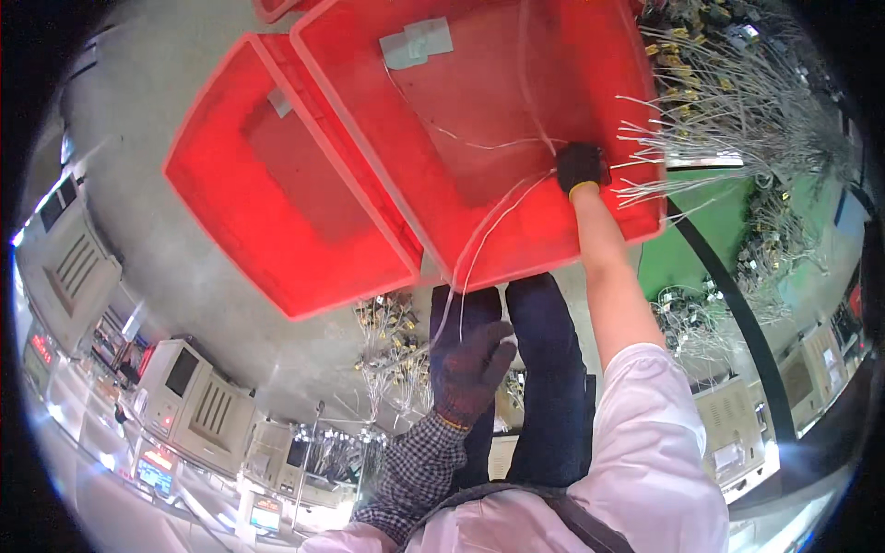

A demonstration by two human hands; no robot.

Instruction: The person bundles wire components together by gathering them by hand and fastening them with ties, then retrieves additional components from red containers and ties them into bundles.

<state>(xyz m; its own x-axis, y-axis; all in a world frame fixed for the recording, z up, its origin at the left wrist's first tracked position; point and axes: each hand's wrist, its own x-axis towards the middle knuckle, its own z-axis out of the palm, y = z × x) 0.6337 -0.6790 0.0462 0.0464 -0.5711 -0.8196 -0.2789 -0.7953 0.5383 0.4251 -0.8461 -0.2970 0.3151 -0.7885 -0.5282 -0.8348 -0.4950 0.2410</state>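
Note:
My right hand [579, 168], in a dark glove with a yellow cuff, reaches into a large red plastic bin [516, 240] and is closed on thin white wires [489, 221]. These wires trail over the bin's near rim toward my left hand [472, 369]. That hand wears a dark knitted glove and hovers over my legs in dark trousers [544, 369], fingers loosely curled; whether it holds a wire end is unclear. A thick bundle of white wires with yellow connectors [719, 111] lies just right of my right hand.
A second red bin [212, 184] stands to the left on the grey floor. More wire bundles [392, 341] lie near my feet. A green mat [710, 230] with wire harnesses is at the right. Beige machines [198, 401] line the lower left.

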